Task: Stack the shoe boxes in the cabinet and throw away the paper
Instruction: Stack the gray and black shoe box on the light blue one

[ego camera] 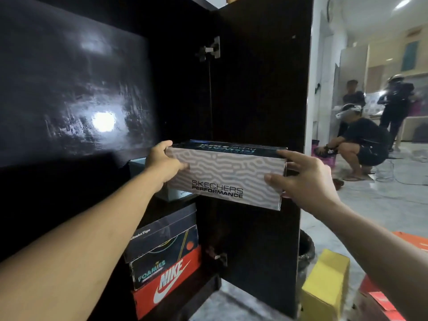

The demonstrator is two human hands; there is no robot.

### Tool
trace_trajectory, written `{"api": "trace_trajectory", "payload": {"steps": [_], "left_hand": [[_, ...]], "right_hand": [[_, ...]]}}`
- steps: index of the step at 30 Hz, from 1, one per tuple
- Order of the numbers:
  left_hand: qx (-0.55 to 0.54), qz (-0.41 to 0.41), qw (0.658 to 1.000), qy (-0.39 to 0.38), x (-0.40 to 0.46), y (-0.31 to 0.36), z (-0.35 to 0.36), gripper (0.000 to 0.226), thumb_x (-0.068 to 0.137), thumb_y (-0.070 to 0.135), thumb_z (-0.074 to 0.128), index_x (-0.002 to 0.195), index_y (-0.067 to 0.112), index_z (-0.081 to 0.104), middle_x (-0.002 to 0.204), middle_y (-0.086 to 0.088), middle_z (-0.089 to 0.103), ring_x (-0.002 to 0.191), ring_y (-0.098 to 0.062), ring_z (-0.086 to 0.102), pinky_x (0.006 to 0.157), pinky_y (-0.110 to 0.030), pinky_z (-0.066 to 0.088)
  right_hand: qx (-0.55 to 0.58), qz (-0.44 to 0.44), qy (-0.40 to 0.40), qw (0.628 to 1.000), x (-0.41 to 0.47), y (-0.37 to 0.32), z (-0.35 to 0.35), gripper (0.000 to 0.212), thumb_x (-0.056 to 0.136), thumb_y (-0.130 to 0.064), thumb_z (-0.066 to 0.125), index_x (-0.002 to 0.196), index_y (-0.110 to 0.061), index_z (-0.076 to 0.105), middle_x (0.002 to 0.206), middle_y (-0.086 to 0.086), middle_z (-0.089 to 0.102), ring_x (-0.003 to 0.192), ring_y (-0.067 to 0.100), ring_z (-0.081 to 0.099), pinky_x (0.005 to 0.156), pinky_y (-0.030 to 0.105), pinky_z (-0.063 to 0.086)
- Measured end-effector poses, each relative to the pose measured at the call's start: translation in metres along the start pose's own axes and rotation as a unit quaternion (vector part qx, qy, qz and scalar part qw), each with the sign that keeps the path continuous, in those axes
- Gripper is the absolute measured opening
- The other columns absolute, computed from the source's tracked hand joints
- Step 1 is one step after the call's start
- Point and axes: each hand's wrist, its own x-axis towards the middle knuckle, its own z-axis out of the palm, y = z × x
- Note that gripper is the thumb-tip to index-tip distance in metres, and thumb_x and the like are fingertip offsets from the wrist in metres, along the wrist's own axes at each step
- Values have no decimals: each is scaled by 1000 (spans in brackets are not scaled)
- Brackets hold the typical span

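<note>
Both ends of the Skechers box (pixel 228 176) are gripped, left hand (pixel 163 162) and right hand (pixel 308 179) with fingers curled round its edges, and it is held at the cabinet (pixel 259 93) mouth above a pale box (pixel 171 193). Stacking appears underway; level sliding inward seems needed, clear of the open door, while a yellow box (pixel 326 286) waits on the floor

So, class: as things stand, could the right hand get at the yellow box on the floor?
Probably not at once: the right hand and the left hand both grip the Skechers box. The yellow box lies unobstructed below, beside the open cabinet door.
</note>
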Motion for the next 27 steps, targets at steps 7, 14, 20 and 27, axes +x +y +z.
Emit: {"api": "trace_trajectory", "payload": {"steps": [7, 14, 20, 27], "left_hand": [[6, -9, 998, 65, 61, -12, -11, 78, 72, 0, 79, 140, 19, 46, 134, -3, 56, 116, -24, 56, 97, -36, 50], [39, -22, 992, 118, 90, -40, 8, 62, 81, 0, 71, 137, 19, 52, 131, -5, 60, 113, -22, 60, 92, -28, 50], [25, 29, 990, 133, 97, -42, 26, 48, 84, 10, 65, 131, 16, 59, 114, -2, 63, 99, -16, 60, 74, -18, 45], [76, 98, 992, 6, 88, -34, 44, 108, 52, 81, 67, 145, 33, 38, 150, 3, 36, 135, -19, 38, 107, -43, 38]], "right_hand": [[-20, -23, 20, 999, 38, -20, 54, 68, 66, -40, 85, 129, -29, 61, 113, 3, 69, 112, 19, 61, 97, 44, 51], [-53, -48, -10, 997, 62, -24, 116, 62, 78, -35, 78, 134, -21, 56, 114, 5, 68, 109, 22, 61, 97, 38, 50], [18, -47, -62, 997, 90, -26, 159, 45, 92, -30, 62, 133, -18, 52, 111, 4, 63, 102, 22, 60, 87, 37, 51], [87, 44, -98, 990, 141, -9, 180, 37, 86, -5, 63, 121, -18, 63, 94, -4, 66, 94, 20, 68, 82, 41, 58]]}}
